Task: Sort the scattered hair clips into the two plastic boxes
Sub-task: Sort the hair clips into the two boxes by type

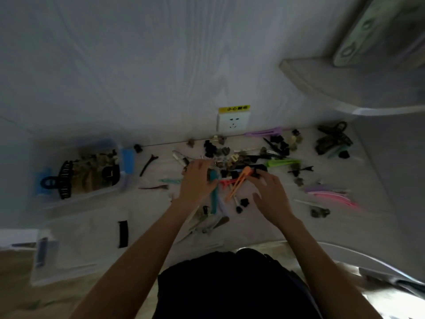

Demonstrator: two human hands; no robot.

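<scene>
Several hair clips lie scattered over the pale table (253,226) in front of me. My left hand (197,180) grips a long teal clip (213,196) that sticks out toward me. My right hand (271,194) reaches into the pile, its fingertips on a small dark clip beside a long orange clip (239,183); the frame is blurred and the hold is unclear. At the left stands a clear plastic box (110,192) with blue latches, holding a big black claw clip (62,180) and several brown ones. A second clear box (69,256) sits nearer me with a black clip (123,233).
A green clip (282,162), purple clips (264,132) and pink clips (331,196) lie to the right, with dark claw clips (333,139) at the far right. A wall socket (233,122) is on the wall behind. A shelf (345,86) juts out at the upper right.
</scene>
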